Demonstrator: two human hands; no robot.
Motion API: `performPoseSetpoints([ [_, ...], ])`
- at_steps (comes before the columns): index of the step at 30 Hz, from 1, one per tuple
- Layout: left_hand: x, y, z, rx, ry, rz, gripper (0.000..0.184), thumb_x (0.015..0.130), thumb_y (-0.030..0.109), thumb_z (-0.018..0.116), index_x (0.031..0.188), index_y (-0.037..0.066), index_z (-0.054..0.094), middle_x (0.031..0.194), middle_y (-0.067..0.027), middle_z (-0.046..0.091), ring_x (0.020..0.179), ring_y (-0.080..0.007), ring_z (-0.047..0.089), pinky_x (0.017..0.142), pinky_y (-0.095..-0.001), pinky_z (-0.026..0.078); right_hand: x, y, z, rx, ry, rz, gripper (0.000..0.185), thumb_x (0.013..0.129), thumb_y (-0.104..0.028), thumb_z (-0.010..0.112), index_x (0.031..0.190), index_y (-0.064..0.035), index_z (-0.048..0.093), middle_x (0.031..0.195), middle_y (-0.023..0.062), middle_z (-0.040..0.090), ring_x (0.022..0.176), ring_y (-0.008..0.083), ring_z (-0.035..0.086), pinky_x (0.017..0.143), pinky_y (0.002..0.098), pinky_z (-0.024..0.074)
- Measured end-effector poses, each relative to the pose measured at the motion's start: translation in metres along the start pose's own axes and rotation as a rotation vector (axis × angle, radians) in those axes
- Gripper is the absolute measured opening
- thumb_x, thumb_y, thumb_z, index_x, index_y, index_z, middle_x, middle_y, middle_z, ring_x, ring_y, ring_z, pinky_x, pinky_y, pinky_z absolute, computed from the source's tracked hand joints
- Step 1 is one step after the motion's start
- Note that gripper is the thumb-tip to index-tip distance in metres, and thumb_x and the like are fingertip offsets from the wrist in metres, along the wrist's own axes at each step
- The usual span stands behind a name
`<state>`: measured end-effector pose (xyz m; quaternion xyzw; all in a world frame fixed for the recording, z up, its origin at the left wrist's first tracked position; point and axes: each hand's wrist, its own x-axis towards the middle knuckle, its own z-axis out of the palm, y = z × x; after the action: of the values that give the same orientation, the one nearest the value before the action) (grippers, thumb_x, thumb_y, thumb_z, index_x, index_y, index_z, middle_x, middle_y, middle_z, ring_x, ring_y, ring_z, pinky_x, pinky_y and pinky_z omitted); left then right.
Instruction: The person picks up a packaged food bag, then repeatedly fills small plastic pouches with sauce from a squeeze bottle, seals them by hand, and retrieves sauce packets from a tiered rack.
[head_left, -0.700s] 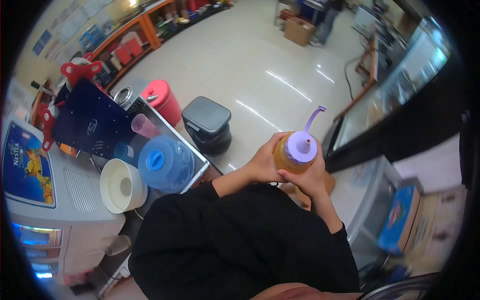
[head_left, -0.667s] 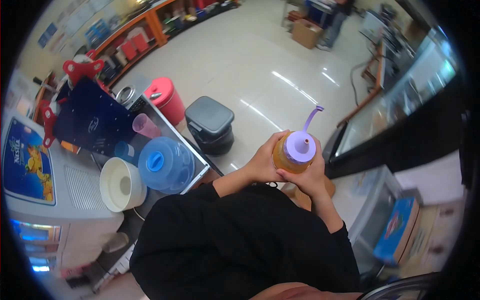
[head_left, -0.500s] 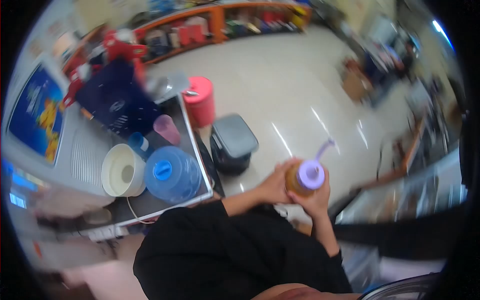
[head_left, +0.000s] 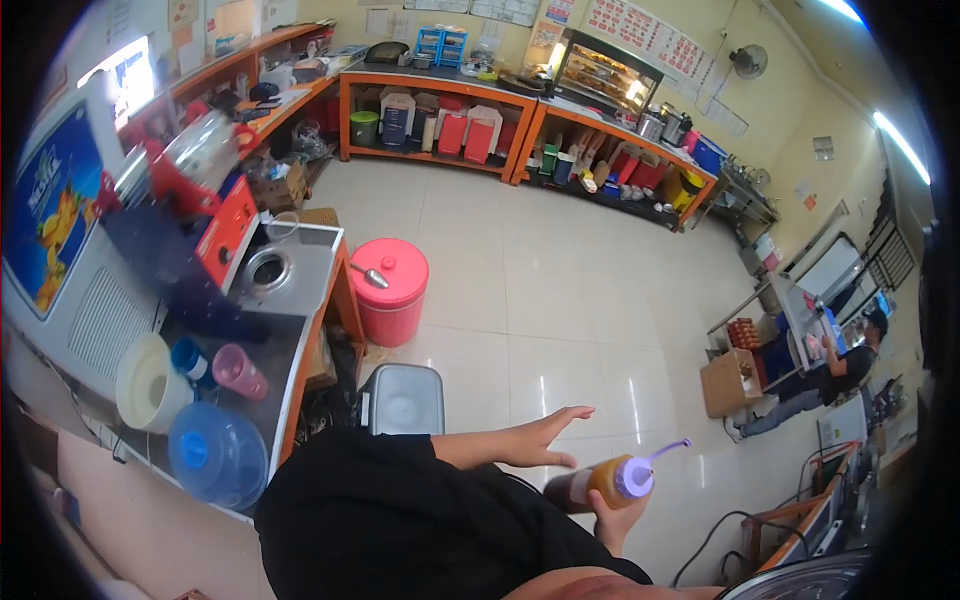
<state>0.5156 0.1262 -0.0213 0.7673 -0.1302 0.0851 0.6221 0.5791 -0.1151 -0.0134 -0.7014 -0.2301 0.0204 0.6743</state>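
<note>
My right hand is closed around a squeeze bottle with a purple lid and spout cap strap, held tilted in front of my body. The upper part of the bottle looks amber, and its lower end is darker. My left hand is off the bottle, just to its upper left, with fingers apart and nothing in it. Below it is the black cloth of my own clothing.
A grey-lidded bin and a pink lidded bucket stand on the floor at left. The side counter holds a white tub, a blue container and a pink cup. A person sits at a far-right table.
Half a second ago both hands held the bottle. The left hand has let go and opened. The view has tilted up, showing more of the room, and the bottle sits lower in it.
</note>
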Motion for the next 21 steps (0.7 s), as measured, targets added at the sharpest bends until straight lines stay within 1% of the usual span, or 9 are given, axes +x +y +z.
performPoseSetpoints([
  [1, 0.019, -0.004, -0.011, -0.012, 0.067, 0.034, 0.057, 0.096, 0.029, 0.056, 0.142, 0.004, 0.033, 0.145, -0.0162, 0.036, 0.138, -0.0282, 0.031, 0.114, -0.0408, 0.024, 0.022, 0.002, -0.004, 0.018, 0.016, 0.016, 0.097, 0.053, -0.018, 0.092, 0.131, -0.0031, 0.037, 0.119, 0.0097, 0.051, 0.111, 0.0234, 0.053, 0.098, 0.0385, 0.0423],
  [4, 0.085, -0.049, -0.051, -0.027, 0.070, 0.035, 0.036, 0.100, 0.024, 0.048, 0.129, 0.002, 0.052, 0.134, -0.0142, 0.050, 0.128, -0.0264, 0.044, 0.110, -0.0388, 0.032, 0.098, 0.039, -0.036, -0.064, 0.019, 0.021, 0.096, 0.054, -0.018, 0.092, 0.131, -0.0028, 0.037, 0.118, 0.0100, 0.052, 0.110, 0.0235, 0.053, 0.099, 0.0384, 0.0425],
  [5, 0.098, -0.065, -0.057, -0.106, 0.194, -0.014, 0.029, 0.101, 0.019, 0.044, 0.116, 0.002, 0.062, 0.118, -0.0121, 0.061, 0.116, -0.0231, 0.055, 0.104, -0.0357, 0.038, 0.125, 0.054, -0.044, -0.090, -0.021, 0.066, 0.097, 0.052, -0.019, 0.092, 0.131, -0.0021, 0.038, 0.117, 0.0110, 0.053, 0.109, 0.0238, 0.054, 0.097, 0.0378, 0.0431],
  [7, 0.119, -0.067, -0.077, -0.030, 0.304, -0.130, 0.028, 0.101, 0.019, 0.045, 0.114, 0.002, 0.064, 0.113, -0.0114, 0.064, 0.111, -0.0218, 0.058, 0.100, -0.0342, 0.041, 0.176, 0.087, -0.063, -0.287, -0.142, 0.078, 0.096, 0.050, -0.021, 0.092, 0.128, -0.0015, 0.041, 0.115, 0.0115, 0.054, 0.108, 0.0249, 0.055, 0.097, 0.0381, 0.0431],
  [9, 0.140, -0.070, -0.096, 0.049, 0.476, -0.203, 0.028, 0.101, 0.020, 0.047, 0.111, 0.002, 0.065, 0.108, -0.0103, 0.066, 0.106, -0.0199, 0.060, 0.097, -0.0327, 0.043, 0.254, 0.107, -0.053, -0.439, -0.265, -0.027, 0.095, 0.046, -0.026, 0.093, 0.125, -0.0010, 0.044, 0.113, 0.0123, 0.055, 0.107, 0.0273, 0.056, 0.096, 0.0391, 0.0431],
  [13, 0.147, -0.092, -0.128, 0.111, 0.821, -0.371, 0.026, 0.098, 0.021, 0.054, 0.104, 0.001, 0.069, 0.102, -0.0073, 0.069, 0.098, -0.0150, 0.063, 0.091, -0.0295, 0.047, 0.380, 0.150, -0.011, -0.356, -0.619, -0.253, 0.097, 0.047, -0.027, 0.093, 0.127, -0.0021, 0.043, 0.113, 0.0125, 0.055, 0.107, 0.0276, 0.056, 0.094, 0.0413, 0.0441],
  [17, 0.151, -0.128, -0.139, 0.064, 1.132, -0.484, 0.020, 0.094, 0.018, 0.062, 0.103, 0.001, 0.069, 0.100, -0.0055, 0.070, 0.095, -0.0115, 0.063, 0.087, -0.0265, 0.048, 0.471, 0.147, 0.072, -0.099, -0.756, -0.144, 0.097, 0.050, -0.026, 0.093, 0.128, -0.0028, 0.041, 0.115, 0.0102, 0.052, 0.108, 0.0247, 0.054, 0.096, 0.0388, 0.0430],
  [20, 0.152, -0.148, -0.162, 0.005, 1.301, -0.555, 0.018, 0.093, 0.016, 0.063, 0.101, 0.001, 0.070, 0.098, -0.0047, 0.069, 0.093, -0.0107, 0.063, 0.085, -0.0250, 0.048, 0.531, 0.169, 0.141, 0.148, -0.719, -0.062, 0.099, 0.050, -0.025, 0.093, 0.130, -0.0029, 0.039, 0.117, 0.0097, 0.050, 0.111, 0.0245, 0.051, 0.099, 0.0386, 0.0411],
  [21, 0.151, -0.158, -0.169, -0.011, 1.357, -0.552, 0.019, 0.093, 0.018, 0.064, 0.102, 0.002, 0.069, 0.098, -0.0046, 0.069, 0.093, -0.0110, 0.063, 0.085, -0.0256, 0.049, 0.552, 0.184, 0.162, 0.145, -0.724, -0.042, 0.100, 0.051, -0.025, 0.093, 0.132, -0.0030, 0.038, 0.121, 0.0104, 0.049, 0.115, 0.0249, 0.049, 0.101, 0.0388, 0.0397],
])
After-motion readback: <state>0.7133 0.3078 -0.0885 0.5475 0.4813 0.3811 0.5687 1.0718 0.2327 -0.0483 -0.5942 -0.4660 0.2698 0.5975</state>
